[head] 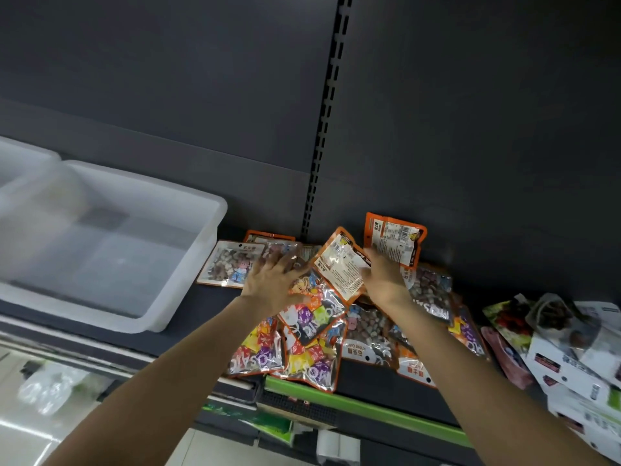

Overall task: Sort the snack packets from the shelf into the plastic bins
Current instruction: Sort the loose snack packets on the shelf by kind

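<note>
With the left hand (pixel 268 284) resting flat on the heap of snack packets (pixel 312 338) on the shelf (pixel 201 317), the right hand (pixel 383 280), pinching an orange-edged packet (pixel 341 264), should lift only that one, then carry it left into the clear plastic bin (pixel 188 264).

second plastic bin (pixel 20 163) cut off at left edge, white boxes (pixel 584 375) cropped right, motion blur throughout

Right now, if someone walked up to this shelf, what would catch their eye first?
Most striking is the pile of shiny snack packets on the dark shelf, at centre. Both hands are on it: the left hand lies on the packets, and the right hand touches an orange-edged packet tilted up. To the left stands a large translucent plastic bin.
</note>
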A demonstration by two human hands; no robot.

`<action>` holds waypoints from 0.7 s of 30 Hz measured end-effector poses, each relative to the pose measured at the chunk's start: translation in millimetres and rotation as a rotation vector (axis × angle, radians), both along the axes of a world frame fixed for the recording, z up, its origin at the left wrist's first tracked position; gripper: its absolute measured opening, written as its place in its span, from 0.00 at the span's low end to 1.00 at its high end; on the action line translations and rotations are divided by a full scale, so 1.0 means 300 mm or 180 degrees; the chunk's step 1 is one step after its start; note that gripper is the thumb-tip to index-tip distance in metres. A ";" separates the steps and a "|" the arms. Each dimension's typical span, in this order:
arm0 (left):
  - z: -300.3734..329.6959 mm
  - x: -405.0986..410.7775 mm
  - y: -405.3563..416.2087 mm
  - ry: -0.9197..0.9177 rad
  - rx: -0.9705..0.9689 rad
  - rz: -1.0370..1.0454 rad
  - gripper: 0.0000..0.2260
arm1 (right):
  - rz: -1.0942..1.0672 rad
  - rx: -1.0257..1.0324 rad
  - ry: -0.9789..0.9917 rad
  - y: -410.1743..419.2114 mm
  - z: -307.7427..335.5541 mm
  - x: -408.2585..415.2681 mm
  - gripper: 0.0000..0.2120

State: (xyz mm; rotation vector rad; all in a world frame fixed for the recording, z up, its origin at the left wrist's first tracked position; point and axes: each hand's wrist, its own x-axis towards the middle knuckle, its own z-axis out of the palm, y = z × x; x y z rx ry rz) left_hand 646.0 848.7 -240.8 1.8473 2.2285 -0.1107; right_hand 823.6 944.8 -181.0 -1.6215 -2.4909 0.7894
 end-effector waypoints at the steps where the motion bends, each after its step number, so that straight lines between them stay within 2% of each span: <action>1: -0.006 0.006 -0.001 -0.0272 0.0059 0.0115 0.32 | -0.0074 0.0140 0.0031 -0.006 0.003 0.015 0.18; 5: -0.024 0.006 -0.024 -0.1683 0.0853 0.0749 0.24 | -0.0202 0.0856 0.0710 -0.037 0.044 0.013 0.14; 7: 0.001 0.004 -0.029 -0.2103 0.1396 0.1154 0.21 | 0.0344 0.0585 0.0543 -0.049 0.076 -0.027 0.17; 9: 0.049 0.017 -0.026 -0.2278 0.2128 0.1753 0.20 | 0.0804 0.0086 0.0263 -0.058 0.062 -0.044 0.22; 11: 0.089 0.044 -0.022 -0.2140 0.2684 0.2104 0.21 | 0.0450 0.0141 0.0531 -0.046 0.018 -0.023 0.24; 12: 0.104 0.061 -0.020 -0.1914 0.2761 0.1999 0.21 | 0.0046 0.0340 0.0766 -0.034 -0.011 -0.001 0.24; 14: 0.109 0.108 -0.006 -0.1495 0.2430 0.1244 0.21 | -0.0841 0.0655 0.1041 -0.011 -0.057 0.045 0.28; 16: 0.094 0.150 0.023 -0.1180 0.1586 0.0393 0.21 | -0.1360 0.0664 0.1159 0.013 -0.074 0.077 0.36; 18: 0.063 0.177 0.059 -0.0768 0.0811 -0.0073 0.27 | -0.1411 0.0655 0.1388 0.040 -0.081 0.096 0.41; 21: 0.020 0.183 0.088 -0.0453 0.0189 -0.0332 0.39 | -0.1309 0.0617 0.1174 0.080 -0.084 0.109 0.33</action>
